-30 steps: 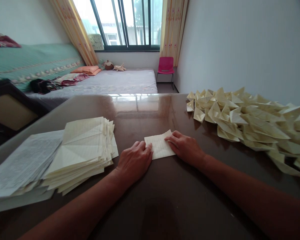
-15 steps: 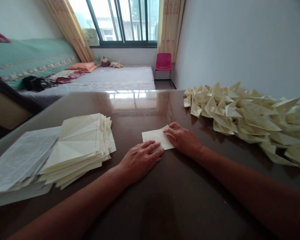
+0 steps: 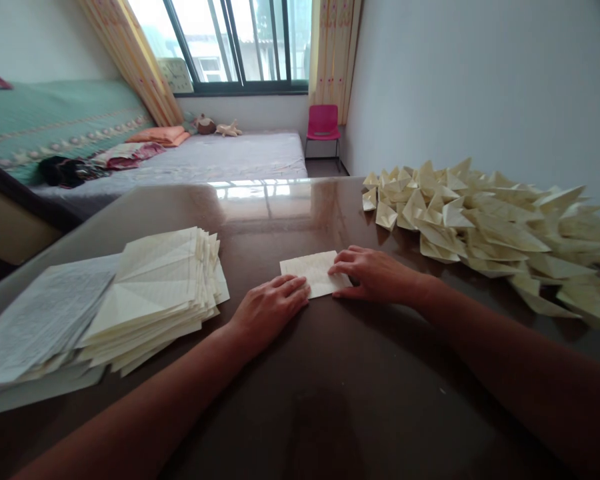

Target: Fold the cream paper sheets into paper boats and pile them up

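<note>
A small folded sheet of cream paper (image 3: 316,270) lies flat on the brown table in front of me. On its lower left part rest the flattened fingers of my left hand (image 3: 273,303); the thumb is hidden. My right hand (image 3: 375,273) is at the sheet's right end, its fingertips on the upper face and its thumb spread away along the near right corner. Neither hand lifts the paper.
To the left stands a stack of creased cream sheets (image 3: 153,287) beside printed papers (image 3: 40,320). Many folded paper pieces (image 3: 500,227) are heaped at the right, by the wall. Beyond the glossy table (image 3: 260,220) are a bed (image 3: 260,150) and a pink chair (image 3: 323,123).
My right hand has opened, its thumb now apart from the fingers, where the fingers curled over the paper's raised edge before. The paper lies flatter. My left hand has slid slightly left.
</note>
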A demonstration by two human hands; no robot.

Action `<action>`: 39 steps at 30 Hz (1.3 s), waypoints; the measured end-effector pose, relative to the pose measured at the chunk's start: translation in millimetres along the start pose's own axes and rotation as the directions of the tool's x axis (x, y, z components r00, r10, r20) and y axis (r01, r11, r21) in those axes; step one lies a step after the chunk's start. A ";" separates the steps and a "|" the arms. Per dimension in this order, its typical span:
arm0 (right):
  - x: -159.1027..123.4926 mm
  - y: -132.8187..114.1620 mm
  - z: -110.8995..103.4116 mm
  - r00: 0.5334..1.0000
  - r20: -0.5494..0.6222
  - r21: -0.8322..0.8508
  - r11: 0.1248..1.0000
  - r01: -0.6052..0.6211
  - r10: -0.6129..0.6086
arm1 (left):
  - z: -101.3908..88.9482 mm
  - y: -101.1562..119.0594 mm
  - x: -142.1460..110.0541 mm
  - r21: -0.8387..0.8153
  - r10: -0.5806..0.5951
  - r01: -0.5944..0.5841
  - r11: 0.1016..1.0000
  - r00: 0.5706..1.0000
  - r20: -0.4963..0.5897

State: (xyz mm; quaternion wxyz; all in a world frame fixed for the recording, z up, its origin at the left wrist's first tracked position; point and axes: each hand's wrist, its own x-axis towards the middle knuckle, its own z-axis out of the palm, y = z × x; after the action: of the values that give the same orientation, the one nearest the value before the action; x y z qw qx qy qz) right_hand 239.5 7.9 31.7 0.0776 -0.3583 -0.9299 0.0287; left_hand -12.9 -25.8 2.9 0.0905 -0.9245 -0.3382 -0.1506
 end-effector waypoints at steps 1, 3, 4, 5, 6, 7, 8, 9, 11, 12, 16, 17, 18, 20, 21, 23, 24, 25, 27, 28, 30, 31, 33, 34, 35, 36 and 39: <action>-0.2 0.1 -1.5 1.000 0.014 -0.025 1.000 0.004 -0.003 | -0.5 -1.3 0.0 0.005 0.007 -0.007 1.000 1.000 0.002; 0.2 -2.3 -3.8 0.999 0.048 -0.083 0.996 0.018 -0.014 | -1.1 -2.8 0.0 0.021 0.030 -0.030 0.999 1.000 0.000; 0.8 -3.8 -4.5 0.998 0.063 -0.111 0.994 0.022 -0.015 | -1.2 -3.2 0.0 0.031 0.038 -0.038 0.999 0.999 -0.003; 1.5 -4.9 -4.8 0.997 0.075 -0.134 0.991 0.024 -0.014 | -1.3 -3.4 0.0 0.041 0.038 -0.038 0.998 0.999 -0.003; 2.2 -5.3 -4.9 0.997 0.082 -0.151 0.988 0.025 -0.012 | -1.5 -3.5 -0.1 0.049 0.032 -0.032 0.998 0.999 -0.001; 2.8 -5.0 -5.0 0.996 0.085 -0.161 0.987 0.026 -0.013 | -1.9 -3.6 -0.2 0.055 0.022 -0.022 0.998 1.000 0.004; 3.2 -4.1 -5.2 0.996 0.086 -0.167 0.985 0.032 -0.018 | -2.4 -4.0 -0.4 0.058 0.013 -0.014 0.998 1.000 0.011; 3.4 -3.1 -5.7 0.996 0.087 -0.173 0.984 0.043 -0.028 | -3.2 -4.6 -0.6 0.062 0.006 -0.006 0.998 1.000 0.015; 3.3 -2.0 -7.6 0.994 0.091 -0.188 0.979 0.079 -0.063 | -5.0 -6.6 -0.9 0.072 -0.011 0.010 0.997 1.000 0.015; 3.1 -2.7 -8.8 0.992 0.093 -0.192 0.976 0.102 -0.085 | -6.0 -8.1 -1.0 0.078 -0.023 0.022 0.997 1.000 0.012; 2.4 -15.3 -11.2 0.983 0.074 -0.174 0.968 0.178 -0.168 | -8.6 -14.5 -1.7 0.101 -0.088 0.085 0.991 0.996 0.030; 2.4 -19.9 -10.4 0.981 0.064 -0.165 0.967 0.192 -0.183 | -8.9 -15.7 -1.9 0.103 -0.097 0.092 0.990 0.995 0.035; 2.4 -24.3 -9.1 0.979 0.055 -0.155 0.967 0.202 -0.196 | -9.2 -16.4 -2.1 0.103 -0.100 0.095 0.990 0.994 0.041; 2.6 -31.5 -5.2 0.976 0.043 -0.132 0.967 0.217 -0.213 | -9.9 -16.2 -2.4 0.084 -0.084 0.079 0.993 0.995 0.050; 2.7 -33.9 -3.1 0.975 0.040 -0.124 0.967 0.220 -0.217 | -10.4 -15.3 -2.5 0.065 -0.063 0.060 0.996 0.997 0.053; 3.0 -35.2 0.6 0.976 0.034 -0.124 0.969 0.215 -0.213 | -11.5 -12.1 -2.1 0.020 0.000 -0.001 1.000 0.999 0.050; 3.0 -34.1 1.9 0.978 0.032 -0.133 0.968 0.211 -0.208 | -11.9 -10.2 -1.8 0.000 0.035 -0.035 0.999 0.998 0.046; 2.9 -31.9 2.6 0.978 0.032 -0.146 0.967 0.208 -0.206 | -11.9 -8.3 -1.4 -0.016 0.063 -0.063 0.998 0.997 0.038; 2.5 -24.2 2.6 0.979 0.031 -0.183 0.962 0.202 -0.200 | -10.9 -5.4 -0.6 -0.034 0.081 -0.080 0.996 0.997 0.010; 2.2 -19.1 2.1 0.981 0.026 -0.205 0.960 0.193 -0.192 | -9.8 -4.8 -0.3 -0.041 0.074 -0.074 0.996 0.997 -0.005; 1.5 -8.2 1.3 0.990 0.004 -0.244 0.960 0.139 -0.143 | -6.8 -5.0 0.3 -0.057 0.046 -0.048 0.997 0.999 -0.029; 1.2 -3.4 1.5 0.995 -0.009 -0.254 0.963 0.092 -0.097 | -5.2 -5.7 0.7 -0.069 0.036 -0.038 0.997 0.999 -0.029; 1.2 1.6 4.1 0.999 -0.041 -0.244 0.969 -0.034 0.025 | -2.2 -7.1 1.7 -0.098 0.029 -0.030 0.995 1.000 -0.009; 1.6 0.7 6.6 0.995 -0.063 -0.221 0.971 -0.093 0.081 | -0.8 -7.5 2.4 -0.112 0.026 -0.025 0.993 1.000 0.004; 2.3 -2.6 10.0 0.990 -0.082 -0.185 0.974 -0.130 0.117 | 0.7 -7.7 3.2 -0.125 0.019 -0.017 0.992 1.000 0.016; 3.4 -8.1 14.1 0.985 -0.106 -0.140 0.979 -0.148 0.134 | 2.1 -7.6 4.1 -0.135 0.009 -0.005 0.991 1.000 0.026; 7.2 -28.8 28.0 0.997 -0.079 0.013 1.000 0.000 0.001 | 6.6 -7.1 6.1 -0.144 -0.044 0.054 0.988 0.996 0.072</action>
State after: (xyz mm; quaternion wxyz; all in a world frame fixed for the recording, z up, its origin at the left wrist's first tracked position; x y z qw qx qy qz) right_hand 210.5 -8.6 8.2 0.1168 -0.3586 -0.9259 0.0207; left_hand -11.6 -15.0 -0.7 0.0075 -0.9246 -0.3520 -0.1454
